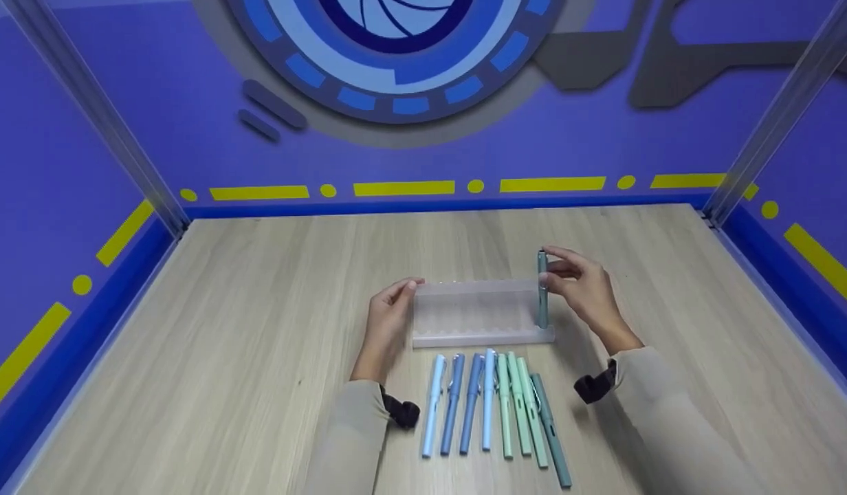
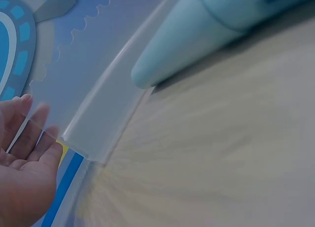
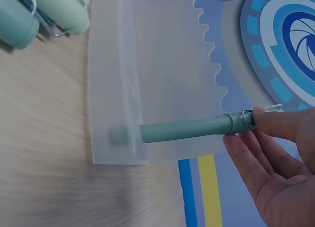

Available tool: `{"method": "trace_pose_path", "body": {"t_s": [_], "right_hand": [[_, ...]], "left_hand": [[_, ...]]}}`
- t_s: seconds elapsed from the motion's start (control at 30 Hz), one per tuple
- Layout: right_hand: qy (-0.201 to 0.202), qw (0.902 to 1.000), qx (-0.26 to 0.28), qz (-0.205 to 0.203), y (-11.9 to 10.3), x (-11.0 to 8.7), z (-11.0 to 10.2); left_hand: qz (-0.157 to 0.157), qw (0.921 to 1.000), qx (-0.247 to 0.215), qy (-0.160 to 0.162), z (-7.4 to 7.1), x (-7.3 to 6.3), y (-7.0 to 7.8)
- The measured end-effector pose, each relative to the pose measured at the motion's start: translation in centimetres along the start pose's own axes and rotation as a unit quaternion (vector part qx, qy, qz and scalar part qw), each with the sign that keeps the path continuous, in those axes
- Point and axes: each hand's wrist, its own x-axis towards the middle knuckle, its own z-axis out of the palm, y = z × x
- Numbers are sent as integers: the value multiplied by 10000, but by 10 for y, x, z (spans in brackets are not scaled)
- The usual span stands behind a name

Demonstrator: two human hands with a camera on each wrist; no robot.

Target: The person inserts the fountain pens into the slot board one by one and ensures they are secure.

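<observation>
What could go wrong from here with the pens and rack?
The dark green pen could tip if the right hand releases it before it is seated. The translucent pen rack, held at its left end by the left hand, might shift. The nearby left sleeve might nudge the loose pens.

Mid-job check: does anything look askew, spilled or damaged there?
No spill or damage shows. One thing looks slightly askew: the dark green pen at the row's right end slants and sits nearer the person than the other seven pens. The pen in the right hand looks upright at the clear stand.
</observation>
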Motion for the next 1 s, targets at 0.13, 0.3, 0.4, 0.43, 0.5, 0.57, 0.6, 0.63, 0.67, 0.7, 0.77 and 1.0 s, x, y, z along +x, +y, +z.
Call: {"method": "trace_pose_path", "body": {"t_s": [0.13, 0.3, 0.4, 0.43, 0.5, 0.57, 0.6, 0.63, 0.67, 0.7, 0.77, 1.0], "right_hand": [[-8, 10000, -63, 47, 1, 0, 1], [1, 9998, -147, 128, 1, 1, 1], [16, 9997, -227, 134, 2, 2, 2], [18, 9996, -262, 117, 2, 2, 1], [43, 9995, -300, 116, 2, 2, 1], [50, 9993, -354, 109, 2, 3, 2], [59, 9992, -374, 128, 3, 3, 2], [62, 9991, -403, 136, 3, 3, 2], [71, 9990, -416, 155, 3, 4, 3], [63, 9989, -437, 162, 4, 4, 3], [53, 9988, -454, 189, 4, 4, 4], [67, 9986, -470, 215, 5, 2, 4]], "left_hand": [[14, 10000, -27, -5, 0, 0, 0], [-16, 10000, -80, 0, 0, 1, -1], [17, 9999, -116, -7, 0, 2, -1], [44, 9999, -110, -10, 0, 2, -1], [84, 9999, -101, -9, 1, 2, -1], [209, 9997, -81, -2, 1, 3, -1], [249, 9997, -56, 12, 1, 3, -1], [290, 9996, -19, 25, 1, 3, -1], [316, 9995, 0, 38, 1, 4, -1], [346, 9994, 16, 43, 1, 4, -2], [318, 9995, 21, 42, 0, 4, -2], [185, 9998, -64, -9, 0, 2, -1]]}}
